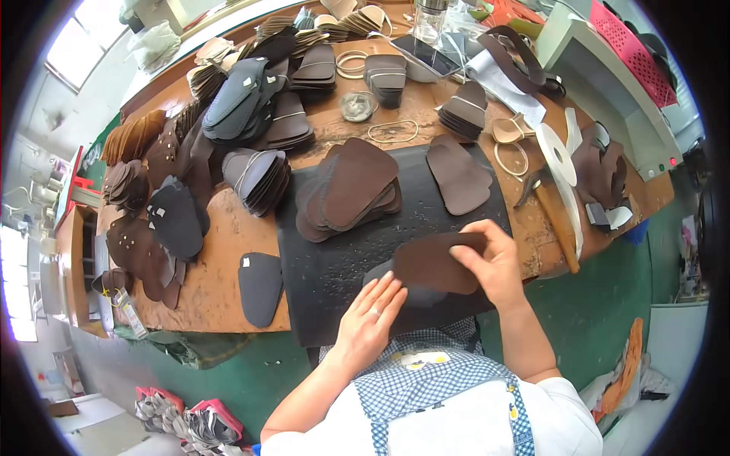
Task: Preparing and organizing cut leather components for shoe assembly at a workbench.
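Observation:
A dark brown leather piece (433, 264) with rounded ends lies across between my hands, above the near part of a black mat (319, 296). My right hand (494, 262) pinches its right end, thumb on top. With fingers stretched out side by side, my left hand (372, 319) lies at its left end, fingertips at the edge. Beneath it, partly covered, shows a darker grey-black piece (374, 272). Farther back on the mat rests a loose stack of brown leather pieces (357, 182). To its right lies another brown piece (458, 175), broader at its near end.
Banded stacks of cut pieces (257, 182) crowd the table's left and back. A hammer (555, 224) and a white tape roll (557, 156) lie right of the mat. A dark cut piece (260, 289) lies at the mat's left edge. A glass dish (357, 106) stands farther back.

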### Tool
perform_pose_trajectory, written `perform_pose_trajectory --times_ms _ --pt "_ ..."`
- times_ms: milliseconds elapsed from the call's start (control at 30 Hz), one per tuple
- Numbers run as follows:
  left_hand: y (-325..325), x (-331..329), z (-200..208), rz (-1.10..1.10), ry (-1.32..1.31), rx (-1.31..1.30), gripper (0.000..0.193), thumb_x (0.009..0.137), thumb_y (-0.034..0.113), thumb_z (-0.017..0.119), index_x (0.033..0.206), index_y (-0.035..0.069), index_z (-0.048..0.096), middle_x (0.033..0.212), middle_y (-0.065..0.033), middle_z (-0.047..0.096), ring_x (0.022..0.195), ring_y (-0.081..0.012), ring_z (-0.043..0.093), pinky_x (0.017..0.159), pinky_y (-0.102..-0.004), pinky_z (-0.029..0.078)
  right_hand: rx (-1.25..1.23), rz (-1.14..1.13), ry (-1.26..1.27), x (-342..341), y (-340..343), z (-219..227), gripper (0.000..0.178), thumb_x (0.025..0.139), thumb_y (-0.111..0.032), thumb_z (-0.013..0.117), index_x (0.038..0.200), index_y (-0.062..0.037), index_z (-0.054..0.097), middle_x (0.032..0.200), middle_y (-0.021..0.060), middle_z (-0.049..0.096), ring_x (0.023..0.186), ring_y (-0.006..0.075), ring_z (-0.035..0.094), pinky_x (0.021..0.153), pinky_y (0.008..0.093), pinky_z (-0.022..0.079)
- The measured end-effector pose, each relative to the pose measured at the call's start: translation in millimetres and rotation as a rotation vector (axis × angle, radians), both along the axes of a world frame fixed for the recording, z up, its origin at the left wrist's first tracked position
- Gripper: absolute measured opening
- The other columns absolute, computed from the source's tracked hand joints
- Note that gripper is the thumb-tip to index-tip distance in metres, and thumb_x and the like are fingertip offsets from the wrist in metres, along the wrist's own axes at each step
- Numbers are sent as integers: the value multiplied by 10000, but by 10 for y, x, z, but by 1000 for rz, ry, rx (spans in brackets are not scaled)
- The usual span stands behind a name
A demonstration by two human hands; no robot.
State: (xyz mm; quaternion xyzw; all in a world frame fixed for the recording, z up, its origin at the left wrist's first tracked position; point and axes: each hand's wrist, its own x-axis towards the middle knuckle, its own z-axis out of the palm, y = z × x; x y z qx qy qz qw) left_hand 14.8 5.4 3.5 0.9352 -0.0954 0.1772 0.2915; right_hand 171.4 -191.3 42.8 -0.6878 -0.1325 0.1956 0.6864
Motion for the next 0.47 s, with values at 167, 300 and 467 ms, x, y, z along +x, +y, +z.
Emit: perform_pose_trajectory --times_ms 167,300,467 --pt "-20 -307 -96 257 -156 5 421 733 -51 756 1148 18 750 1142 -130 698 967 -309 666 911 -426 537 -201 151 10 -74 117 -104 177 928 -16 753 1068 -19 643 945 9 705 863 67 661 764 243 546" --pt "-7 -389 -124 263 -74 77 465 723 -33 769 1180 50 755 1165 -107 664 982 -298 634 875 -420 522 -260 168 -11 -115 151 -236 162 929 -40 762 1045 -14 652 922 7 708 835 58 658 740 241 546" --pt "13 -418 -184 261 -81 85 493 723 -32 770 1207 63 755 1189 -114 656 1006 -303 626 887 -428 522 -301 200 -19 -148 171 -211 168 929 -58 768 1050 -19 659 934 23 731 864 63 671 762 236 548"
